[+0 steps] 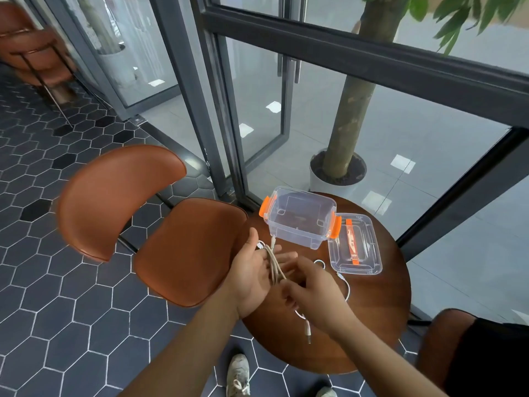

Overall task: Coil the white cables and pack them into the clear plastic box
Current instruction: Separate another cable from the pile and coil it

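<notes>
Your left hand (256, 272) is wide open with the palm up, and its fingers are mostly straight. Loops of a white cable (275, 269) lie across that palm, and one plug end sticks up past your fingertips. Your right hand (313, 292) is just beside the left one, and its curled fingers pinch the loops at the near edge of your left palm. A second white cable (347, 287) lies loose on the round table (378, 325), under and behind your right hand. The clear plastic box (300, 217) with orange clips stands open on the table, just past your left fingertips. Its lid (355, 245) lies flat beside it, past your right hand. A brown chair (186, 250) is beside your left arm.
</notes>
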{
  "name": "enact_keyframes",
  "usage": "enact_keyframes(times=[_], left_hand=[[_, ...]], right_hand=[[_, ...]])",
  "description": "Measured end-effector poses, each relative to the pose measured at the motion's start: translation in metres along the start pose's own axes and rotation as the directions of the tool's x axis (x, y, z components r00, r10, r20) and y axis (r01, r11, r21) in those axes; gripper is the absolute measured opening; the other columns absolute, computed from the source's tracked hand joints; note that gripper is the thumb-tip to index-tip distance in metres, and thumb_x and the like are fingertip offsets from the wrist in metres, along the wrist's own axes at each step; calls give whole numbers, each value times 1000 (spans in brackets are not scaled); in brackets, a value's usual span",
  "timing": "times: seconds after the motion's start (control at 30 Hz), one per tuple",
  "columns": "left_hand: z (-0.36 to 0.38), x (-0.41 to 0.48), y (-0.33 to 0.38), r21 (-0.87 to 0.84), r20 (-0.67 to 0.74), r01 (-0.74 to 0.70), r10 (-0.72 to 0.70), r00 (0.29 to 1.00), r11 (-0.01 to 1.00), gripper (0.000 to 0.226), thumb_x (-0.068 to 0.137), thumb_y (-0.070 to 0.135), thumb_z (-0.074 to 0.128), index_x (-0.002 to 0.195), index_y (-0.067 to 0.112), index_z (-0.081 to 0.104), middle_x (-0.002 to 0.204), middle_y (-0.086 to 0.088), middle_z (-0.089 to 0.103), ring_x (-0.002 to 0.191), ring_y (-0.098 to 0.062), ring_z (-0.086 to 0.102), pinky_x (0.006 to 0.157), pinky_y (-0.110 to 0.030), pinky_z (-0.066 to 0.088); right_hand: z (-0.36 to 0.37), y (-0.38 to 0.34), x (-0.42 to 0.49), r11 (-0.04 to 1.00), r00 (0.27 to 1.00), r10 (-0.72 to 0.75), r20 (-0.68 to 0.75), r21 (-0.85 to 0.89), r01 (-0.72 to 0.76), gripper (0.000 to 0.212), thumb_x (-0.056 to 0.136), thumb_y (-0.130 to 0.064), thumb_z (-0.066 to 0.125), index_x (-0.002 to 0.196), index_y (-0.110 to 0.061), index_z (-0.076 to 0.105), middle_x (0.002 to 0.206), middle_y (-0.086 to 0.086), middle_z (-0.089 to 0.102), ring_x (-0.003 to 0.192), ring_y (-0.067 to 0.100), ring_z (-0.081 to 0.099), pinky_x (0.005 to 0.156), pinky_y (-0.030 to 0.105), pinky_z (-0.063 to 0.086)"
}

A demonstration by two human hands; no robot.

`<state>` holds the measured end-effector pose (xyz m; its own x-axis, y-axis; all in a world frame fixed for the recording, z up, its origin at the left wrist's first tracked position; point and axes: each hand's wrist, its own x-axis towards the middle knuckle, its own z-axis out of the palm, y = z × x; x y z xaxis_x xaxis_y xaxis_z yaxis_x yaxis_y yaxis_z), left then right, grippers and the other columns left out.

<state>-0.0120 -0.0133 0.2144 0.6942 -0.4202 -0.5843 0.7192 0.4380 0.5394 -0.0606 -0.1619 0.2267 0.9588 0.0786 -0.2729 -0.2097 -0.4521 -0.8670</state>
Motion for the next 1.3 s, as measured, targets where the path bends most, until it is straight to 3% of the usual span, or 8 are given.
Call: enact_keyframes(times=[0.2, 0.33, 0.47, 0.57, 0.67, 0.8, 0.93, 1.3], left_hand=[[13, 1, 3, -208, -7, -70, 70, 998, 976, 82, 94, 63, 41, 144, -2, 37, 131, -27, 64, 123, -40, 61, 97, -44, 49], [16, 0, 6, -259, 37, -65, 77, 996, 964, 67, 98, 51, 45, 138, -3, 45, 135, -28, 60, 125, -40, 59, 99, -41, 47], [21, -1, 3, -142, 46, -92, 100, 994, 986, 40, 98, 30, 48, 122, 0, 57, 107, -20, 70, 95, -30, 70, 85, -36, 51], [22, -1, 0, -86, 28, -126, 129, 991, 988, 20, 100, 15, 44, 102, 4, 61, 78, -11, 62, 69, -22, 64, 70, -31, 48], [24, -3, 2, -129, 53, -134, 142, 988, 982, 13, 93, 12, 48, 91, 5, 59, 71, -10, 54, 62, -20, 55, 65, -30, 45], [23, -10, 0, -140, 114, -107, 123, 986, 984, 16, 92, 12, 46, 89, 3, 58, 72, -14, 55, 63, -22, 58, 63, -30, 52], [21, -12, 0, -141, 123, -85, 103, 987, 986, 22, 94, 12, 44, 87, 2, 62, 74, -16, 61, 65, -23, 62, 65, -31, 56], [21, -15, 7, 0, 205, -80, 78, 976, 997, 25, 93, 11, 44, 86, 1, 67, 84, -21, 66, 80, -31, 69, 80, -37, 53]], right_hand=[[13, 10, -17, 995, 998, 0, -69, 95, 6, 14, 88, -13, 68, 80, -24, 64, 70, -5, 73, 70, 14, 70, 76, 40, 57], [7, 27, -13, 995, 997, -66, -30, -82, 64, 9, 90, -16, 68, 86, -24, 70, 78, -8, 72, 77, 12, 67, 79, 35, 54], [-2, 41, 1, 944, 968, -206, -146, -292, 157, 14, 85, -18, 76, 93, -29, 76, 91, -8, 65, 88, 11, 59, 77, 25, 44], [-3, 47, 8, 895, 952, -258, -164, -412, 172, 21, 84, -16, 76, 97, -33, 75, 79, -11, 60, 72, 9, 51, 63, 24, 40], [-4, 37, 5, 998, 998, -40, -57, 38, 42, 16, 92, -8, 68, 98, -21, 76, 70, -10, 69, 61, 5, 62, 62, 18, 48], [-6, 26, 5, 830, 988, 157, 1, 542, -133, 12, 94, -2, 65, 99, -1, 76, 80, 12, 75, 69, 18, 70, 59, 21, 55], [-8, 24, 5, 686, 976, 208, 55, 703, -186, 17, 96, 0, 59, 103, 9, 72, 87, 22, 74, 76, 26, 72, 62, 28, 59], [-5, 24, -2, 541, 985, 174, -18, 837, -80, 18, 91, -3, 65, 101, 12, 64, 81, 19, 69, 71, 24, 69, 62, 29, 59]])
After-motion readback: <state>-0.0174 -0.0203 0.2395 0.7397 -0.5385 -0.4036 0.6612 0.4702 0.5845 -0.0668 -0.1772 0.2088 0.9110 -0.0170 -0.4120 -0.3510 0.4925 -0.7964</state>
